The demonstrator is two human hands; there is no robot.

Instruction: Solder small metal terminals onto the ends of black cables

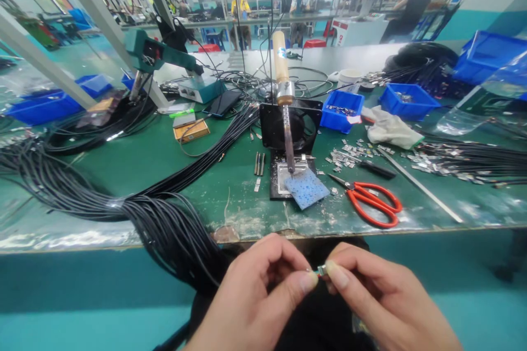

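Note:
In front of the bench's near edge, both hands meet fingertip to fingertip. My left hand is closed in a pinch on the end of thin coloured wires, red and green showing. A small metal connector sits between the thumb and fingers of my right hand. The wires and connector touch or nearly touch; the join is too small to make out. Beyond the hands, a soldering iron with a wooden handle stands tip down over a blue sponge.
Red-handled scissors lie right of the sponge, near scattered metal connectors. A thick bundle of black cables hangs over the front edge at left. Behind the iron stands a black fan; blue bins sit farther back.

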